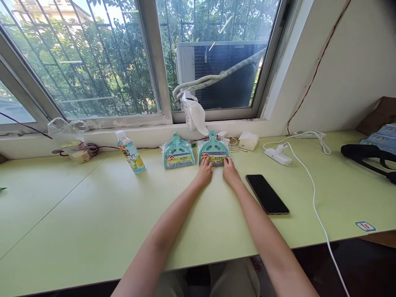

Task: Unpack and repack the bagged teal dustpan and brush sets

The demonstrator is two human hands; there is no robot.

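Two turquoise mini dustpan and brush sets in clear plastic wrap lie side by side near the back of the table, below the window. Both of my hands are at the right-hand dustpan set (pixel 213 145). My left hand (pixel 204 170) holds its lower left edge, with fingers resting on the front of the wrap. At the lower right corner, my right hand (pixel 230 169) grips the edge with its fingers closed. Just to the left lies the other dustpan set (pixel 177 152), untouched. Parts of the brush bristles on the held set are covered by my fingers.
A drink bottle (pixel 130 152) stands left of the sets. Right of my right forearm lies a black phone (pixel 267 194). Farther right are a white power strip (pixel 277 156) and its cable. A tissue pack (pixel 193 111) leans by the window; a plastic bag (pixel 72 140) sits back left.
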